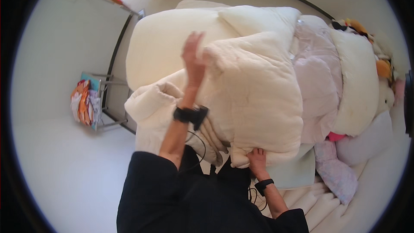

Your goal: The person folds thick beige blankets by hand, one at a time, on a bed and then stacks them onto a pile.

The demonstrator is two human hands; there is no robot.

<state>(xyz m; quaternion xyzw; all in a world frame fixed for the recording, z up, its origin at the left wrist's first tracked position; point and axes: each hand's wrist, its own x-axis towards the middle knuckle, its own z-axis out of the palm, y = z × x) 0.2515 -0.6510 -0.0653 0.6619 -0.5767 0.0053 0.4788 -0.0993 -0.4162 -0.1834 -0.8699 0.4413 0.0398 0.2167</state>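
Note:
A thick cream comforter (265, 99) lies partly folded over in front of me. My left hand (194, 54) is reached out over it near the middle, fingers stretched and slightly blurred, with nothing seen in them. At the comforter's near edge, my right hand (257, 160) has its fingers curled on the folded border; the thumb is hidden. Left of centre, the fabric bunches into a loose roll (151, 99). A flat cream layer (164, 39) spreads out beneath, at the far left. Both wrists wear black bands.
To the right lie a pale pink quilt (317, 73), a cream cushion-like bolster (355, 82), and pillows (336, 172). Several plush toys (384, 67) line the right wall. At left, a small metal-legged stand (100, 99) holds folded colourful cloth (84, 103). Black cables hang near my wrists.

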